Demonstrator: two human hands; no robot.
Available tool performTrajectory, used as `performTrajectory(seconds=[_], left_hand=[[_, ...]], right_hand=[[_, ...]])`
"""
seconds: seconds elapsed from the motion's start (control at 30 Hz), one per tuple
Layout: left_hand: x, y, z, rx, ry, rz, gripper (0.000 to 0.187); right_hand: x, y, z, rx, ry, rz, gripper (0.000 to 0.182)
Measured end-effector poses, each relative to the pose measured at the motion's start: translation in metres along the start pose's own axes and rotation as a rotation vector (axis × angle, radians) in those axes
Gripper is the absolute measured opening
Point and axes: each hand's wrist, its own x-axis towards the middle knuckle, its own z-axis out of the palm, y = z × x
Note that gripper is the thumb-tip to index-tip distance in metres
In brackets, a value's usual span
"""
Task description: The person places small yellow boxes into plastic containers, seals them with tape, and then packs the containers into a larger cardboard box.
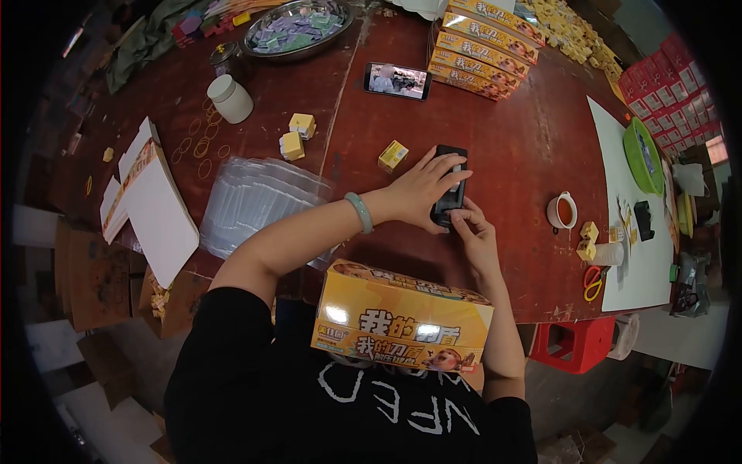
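Observation:
My left hand (423,187), with a pale green bangle at the wrist, lies over a black tape dispenser (450,199) on the table, its fingers bent across the top and holding it. At the near end of the dispenser, my right hand (473,232) has thumb and forefinger pinched together; what sits between them is too small to make out. A small yellow box (393,155) stands just left of the dispenser. Close to my body, below both forearms, is a large yellow printed box (402,319).
Clear plastic sleeves (263,203) and white folded cartons (158,205) lie at left, near a white jar (229,99). A phone (398,81) and stacked yellow boxes (485,50) are at the back. Rightward are a cup of reddish liquid (562,210) and scissors (593,282).

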Motion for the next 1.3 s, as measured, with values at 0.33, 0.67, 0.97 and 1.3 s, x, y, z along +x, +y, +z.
performTrajectory(seconds=[0.33, 0.67, 0.97, 1.3], left_hand=[[-0.001, 0.001, 0.004, 0.026, 0.018, 0.011, 0.104], [-0.004, 0.001, 0.003, 0.001, -0.003, 0.045, 0.096], [-0.005, 0.001, -0.002, 0.060, -0.044, 0.063, 0.100], [0.009, 0.035, -0.076, 0.151, 0.222, 0.275, 0.054]], right_hand=[[-0.012, -0.004, 0.002, 0.211, 0.045, 0.082, 0.011], [-0.024, 0.017, 0.004, -0.009, 0.076, -0.054, 0.007], [-0.034, 0.054, 0.006, -0.123, 0.111, -0.273, 0.005], [-0.043, -0.104, -0.013, -0.775, 0.078, -0.655, 0.014]])
